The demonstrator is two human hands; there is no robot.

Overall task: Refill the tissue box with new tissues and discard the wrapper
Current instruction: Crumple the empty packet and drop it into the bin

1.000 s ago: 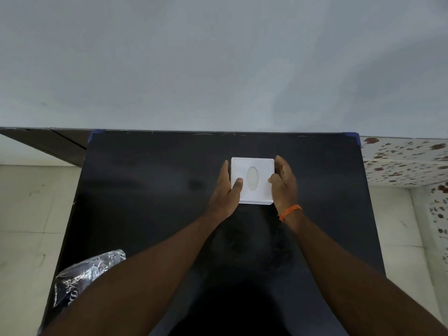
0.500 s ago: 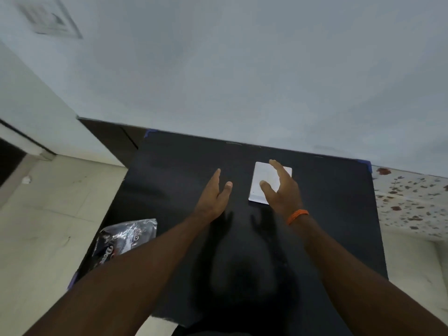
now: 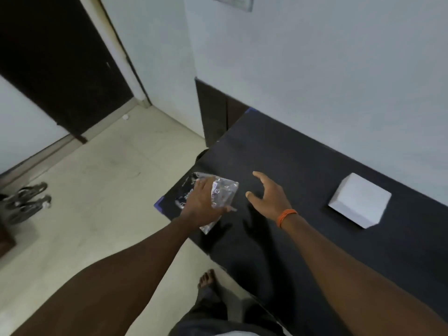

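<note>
At the near-left corner of the black table [image 3: 303, 166], the left hand [image 3: 202, 206] lies on the crinkled clear wrapper [image 3: 223, 195], fingers spread over it; whether they have closed on the film cannot be determined. The right hand [image 3: 268, 198] hovers just beside the wrapper, fingers spread wide and holding nothing, an orange band [image 3: 286, 216] at the wrist. The white tissue box [image 3: 360, 203] rests on the table well apart to the right, near the wall [image 3: 327, 69].
</note>
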